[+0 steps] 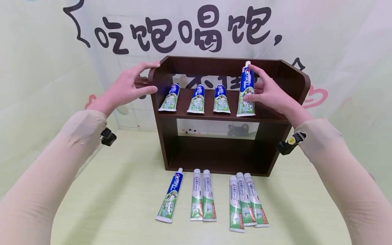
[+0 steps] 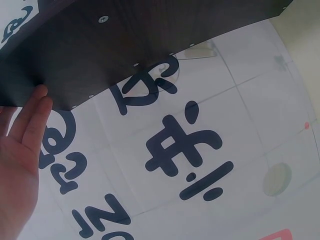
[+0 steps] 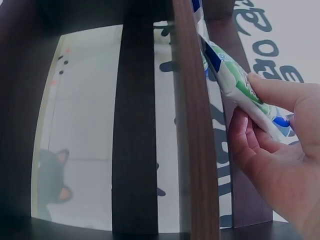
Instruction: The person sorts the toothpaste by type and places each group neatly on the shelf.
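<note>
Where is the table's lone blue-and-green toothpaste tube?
In the head view, the blue-and-green tube lies leftmost on the table, before the brown shelf, beside two white-and-green tubes.

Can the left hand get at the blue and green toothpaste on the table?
Probably yes: the left hand only touches the shelf, and nothing covers the blue and green toothpaste on the table. It would likely have to leave the shelf and reach down.

My left arm point(image 1: 55, 170) and right arm point(image 1: 340, 170) reach forward, my left hand point(image 1: 125, 85) straight-fingered with thumb apart, my right hand point(image 1: 271, 92) pinching between thumb and fingers.
</note>
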The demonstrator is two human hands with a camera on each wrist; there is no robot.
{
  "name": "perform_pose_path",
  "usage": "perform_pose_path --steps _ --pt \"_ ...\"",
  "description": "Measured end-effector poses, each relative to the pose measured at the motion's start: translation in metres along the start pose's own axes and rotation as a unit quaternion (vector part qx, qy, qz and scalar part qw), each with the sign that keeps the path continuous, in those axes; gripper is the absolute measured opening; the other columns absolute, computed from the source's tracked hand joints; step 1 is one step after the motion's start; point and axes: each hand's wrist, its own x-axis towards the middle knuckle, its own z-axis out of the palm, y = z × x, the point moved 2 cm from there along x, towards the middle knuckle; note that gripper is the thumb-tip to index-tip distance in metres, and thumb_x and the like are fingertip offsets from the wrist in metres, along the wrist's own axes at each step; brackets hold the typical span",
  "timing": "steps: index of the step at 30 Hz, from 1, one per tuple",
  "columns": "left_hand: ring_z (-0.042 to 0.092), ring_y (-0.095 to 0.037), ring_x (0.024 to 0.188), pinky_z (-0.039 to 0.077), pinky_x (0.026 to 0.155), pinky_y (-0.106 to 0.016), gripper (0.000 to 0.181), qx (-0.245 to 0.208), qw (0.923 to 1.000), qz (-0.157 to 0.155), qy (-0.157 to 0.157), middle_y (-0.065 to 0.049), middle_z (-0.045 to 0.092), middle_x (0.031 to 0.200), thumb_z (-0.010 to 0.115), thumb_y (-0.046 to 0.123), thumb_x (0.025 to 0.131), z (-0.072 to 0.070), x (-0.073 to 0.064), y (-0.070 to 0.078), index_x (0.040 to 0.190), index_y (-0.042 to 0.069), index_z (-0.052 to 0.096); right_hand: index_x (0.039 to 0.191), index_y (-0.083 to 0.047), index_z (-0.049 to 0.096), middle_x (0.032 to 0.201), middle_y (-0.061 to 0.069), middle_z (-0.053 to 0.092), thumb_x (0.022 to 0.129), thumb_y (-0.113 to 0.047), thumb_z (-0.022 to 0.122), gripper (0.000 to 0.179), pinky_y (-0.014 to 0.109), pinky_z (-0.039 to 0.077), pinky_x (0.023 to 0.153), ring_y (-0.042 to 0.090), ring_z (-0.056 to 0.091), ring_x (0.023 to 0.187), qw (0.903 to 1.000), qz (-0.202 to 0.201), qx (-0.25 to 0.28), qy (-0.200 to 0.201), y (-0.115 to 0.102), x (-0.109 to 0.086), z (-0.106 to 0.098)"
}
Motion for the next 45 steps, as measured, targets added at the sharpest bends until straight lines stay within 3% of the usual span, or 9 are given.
perform_pose_path --steps 7,20,35,45 --pt "0.064 -0.033 0.121 0.052 0.093 -0.01 0.067 0.005 1.0 -0.001 -0.001 0.011 0.034 0.161 0.071 0.025 0.092 -0.001 0.0 0.001 0.15 0.029 0.039 0.154 -0.05 -0.002 0.155 0.019 0.036 0.089 -0.021 0.072 0.103 0.055 0.04 0.114 0.037 0.049 0.133 0.9988 0.022 -0.034 -0.028 0.005 0.005 -0.001" --pt "0.063 -0.034 0.122 0.053 0.094 -0.012 0.065 0.0 1.0 0.0 -0.006 0.007 0.036 0.16 0.07 0.023 0.092 0.0 -0.001 0.001 0.15 0.026 0.039 0.156 -0.038 -0.01 0.156 0.021 0.03 0.09 -0.028 0.071 0.105 0.059 0.028 0.121 0.037 0.04 0.14 0.9927 0.067 -0.063 -0.078 0.009 0.009 -0.002" --pt "0.065 -0.032 0.119 0.053 0.094 -0.013 0.064 0.007 1.0 0.0 -0.002 0.008 0.036 0.16 0.068 0.024 0.093 -0.001 -0.001 0.001 0.151 0.025 0.039 0.16 -0.025 -0.007 0.146 0.024 0.039 0.094 -0.028 0.067 0.099 0.055 0.037 0.117 0.036 0.046 0.13 0.9893 0.076 -0.078 -0.097 0.012 0.01 0.0" --pt "0.063 -0.032 0.124 0.054 0.098 -0.024 0.066 0.009 0.9999 -0.003 -0.007 0.008 0.037 0.159 0.069 0.025 0.093 -0.001 -0.002 0.004 0.151 0.028 0.038 0.16 -0.027 -0.002 0.154 0.024 0.033 0.093 -0.035 0.067 0.097 0.058 0.027 0.122 0.038 0.038 0.138 0.9846 0.097 -0.095 -0.11 0.016 0.008 0.0"
